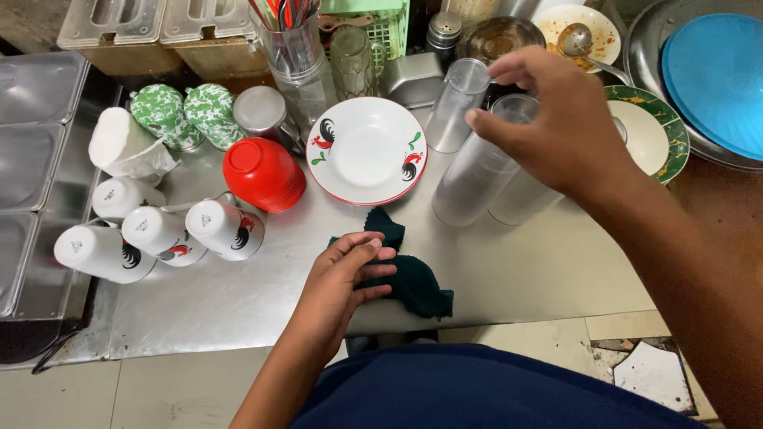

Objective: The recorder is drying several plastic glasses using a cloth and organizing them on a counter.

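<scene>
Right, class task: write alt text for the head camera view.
The right hand grips clear plastic tumblers on a steel counter; the left hand presses a dark green cloth. A rooster-patterned plate sits nearby.

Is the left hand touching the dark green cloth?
Touching. The head view shows the left hand resting palm-down on the dark green cloth, fingers pressed onto its fabric.

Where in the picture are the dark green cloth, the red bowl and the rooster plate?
dark green cloth (pixel 413 282): head view, its bare right part.
red bowl (pixel 262 173): head view, its upturned base.
rooster plate (pixel 366 149): head view, its white centre.
</scene>
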